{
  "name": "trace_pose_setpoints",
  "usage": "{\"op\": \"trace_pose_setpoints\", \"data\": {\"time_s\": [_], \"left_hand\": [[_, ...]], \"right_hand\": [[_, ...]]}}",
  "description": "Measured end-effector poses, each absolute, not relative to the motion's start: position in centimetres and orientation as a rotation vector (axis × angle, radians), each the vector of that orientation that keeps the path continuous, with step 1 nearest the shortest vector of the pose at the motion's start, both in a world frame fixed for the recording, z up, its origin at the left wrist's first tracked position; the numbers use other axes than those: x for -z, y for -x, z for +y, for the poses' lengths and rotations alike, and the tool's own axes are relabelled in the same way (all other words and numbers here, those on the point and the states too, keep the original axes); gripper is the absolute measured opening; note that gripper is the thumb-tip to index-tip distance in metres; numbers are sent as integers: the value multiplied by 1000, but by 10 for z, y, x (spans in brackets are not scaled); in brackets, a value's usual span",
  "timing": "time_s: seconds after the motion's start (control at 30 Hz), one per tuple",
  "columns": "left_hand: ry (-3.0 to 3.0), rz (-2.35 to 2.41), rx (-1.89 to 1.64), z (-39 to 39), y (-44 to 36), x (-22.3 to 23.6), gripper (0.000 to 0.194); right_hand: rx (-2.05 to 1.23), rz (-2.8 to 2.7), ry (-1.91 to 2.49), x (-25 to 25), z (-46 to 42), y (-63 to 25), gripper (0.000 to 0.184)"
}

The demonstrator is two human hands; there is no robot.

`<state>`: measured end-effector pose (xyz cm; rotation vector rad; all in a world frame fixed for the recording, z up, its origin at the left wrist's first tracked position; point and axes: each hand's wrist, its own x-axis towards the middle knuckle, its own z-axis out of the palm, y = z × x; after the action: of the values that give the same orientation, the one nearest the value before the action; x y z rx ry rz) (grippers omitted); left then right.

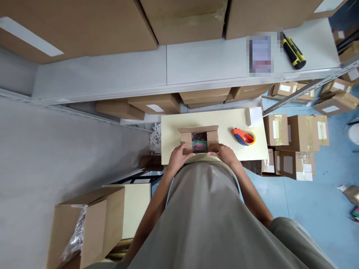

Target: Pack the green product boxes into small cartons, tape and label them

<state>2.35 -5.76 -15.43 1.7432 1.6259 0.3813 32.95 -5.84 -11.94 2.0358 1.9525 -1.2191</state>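
A small open cardboard box [185, 138] sits on the cream tabletop, close to my body. Its far flap stands raised and the two side flaps fold inward. Between them shows an item in clear plastic [199, 144] with green and pink on it; I cannot make out its kind. My left hand [178, 156] grips the near left corner, thumb along the near edge. At the near right corner my right hand [226, 154] holds the same box, its thumb pointing inward. The fingers' undersides are hidden.
An orange and blue tape dispenser [243, 137] and a white box [254, 116] are on the table [171, 129]. Above runs a grey shelf [117, 71] with large cartons and a yellow-black utility knife [294, 51]. Cartons [300, 132] stand at right; an open carton [95, 224] is lower left.
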Motion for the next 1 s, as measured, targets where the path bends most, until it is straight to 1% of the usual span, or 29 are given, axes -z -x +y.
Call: {"op": "trace_pose_setpoints", "data": {"time_s": [0.03,0.07,0.1,0.17,0.23,0.27,0.33,0.37,0.43,0.47,0.5,0.6,0.67,0.73,0.77,0.87,0.9,0.93,1.0], "left_hand": [[-1722,1681,-399,-53,-22,156,84],[-1712,1738,-415,-48,-20,157,91],[-1721,1787,-425,-43,-18,159,97],[-1801,1832,-431,-34,-15,159,105],[-1930,1784,-420,-29,-13,158,101],[-1985,1744,-416,-29,-13,158,97],[-2041,1693,-433,-30,-14,157,93],[-2046,1691,-458,-31,-15,157,94],[-2047,1707,-520,-34,-18,158,98],[-2055,1707,-541,-35,-19,159,96],[-2067,1694,-548,-35,-20,161,90],[-2076,1608,-538,-33,-19,167,54],[-2041,1576,-569,-31,-19,173,32],[-1975,1586,-638,-29,-19,180,21],[-1928,1601,-678,-29,-20,183,19],[-1694,1693,-816,-26,-25,196,22],[-1579,1736,-862,-24,-27,201,28],[-1450,1779,-899,-23,-28,205,39],[-1197,1832,-923,-19,-29,214,62]], "right_hand": [[1167,1901,-2085,121,-53,-328,53],[1116,1843,-2137,123,-47,-327,51],[1072,1796,-2189,124,-42,-325,53],[1007,1792,-2296,127,-35,-324,67],[964,1904,-2351,130,-32,-324,85],[940,1967,-2359,132,-32,-325,91],[900,2051,-2358,134,-34,-326,96],[886,2073,-2357,134,-35,-327,96],[871,2108,-2352,136,-38,-330,92],[867,2135,-2343,138,-39,-332,86],[866,2165,-2326,139,-40,-334,76],[886,2232,-2265,146,-43,-342,44],[919,2250,-2268,153,-42,-346,34],[984,2251,-2329,160,-39,-348,30],[1041,2239,-2369,164,-36,-348,28],[1274,2120,-2473,172,-25,-349,26],[1346,2063,-2500,174,-20,-349,25],[1402,2002,-2527,174,-16,-349,26],[1459,1880,-2575,173,-10,-350,35]]}}
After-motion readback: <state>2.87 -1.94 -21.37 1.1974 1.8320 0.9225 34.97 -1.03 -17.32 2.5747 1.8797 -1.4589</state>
